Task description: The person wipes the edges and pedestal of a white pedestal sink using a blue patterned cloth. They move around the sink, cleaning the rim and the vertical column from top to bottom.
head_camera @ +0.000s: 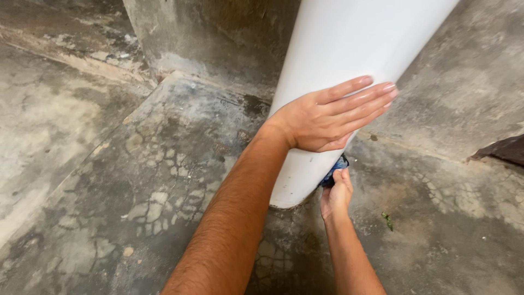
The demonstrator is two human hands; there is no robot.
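So a big white pipe [349, 49] is seen coming in from about 1 o'clock and slanting down toward the middle, where its lower end sits right at the cracked concrete floor [136, 180]. The left hand [333, 114] is laid flat against the pipe's side, fingers stretched out and together, pointing off toward 2 o'clock; nothing is gripped by it, it's just pressed open on the surface. The right hand [336, 194] is tucked under the pipe near its lower end, at roughly 5 o'clock from the left hand, and it's closed around a blue cloth [334, 170] that's bunched up against the pipe's underside. Only a bit of that cloth can be made out, the rest is hidden behind the pipe. A stained concrete wall [218, 38] is seen at 12 o'clock behind everything. A small green scrap [387, 220] is lying on the floor at 3 o'clock from the right hand, near it but not touching.
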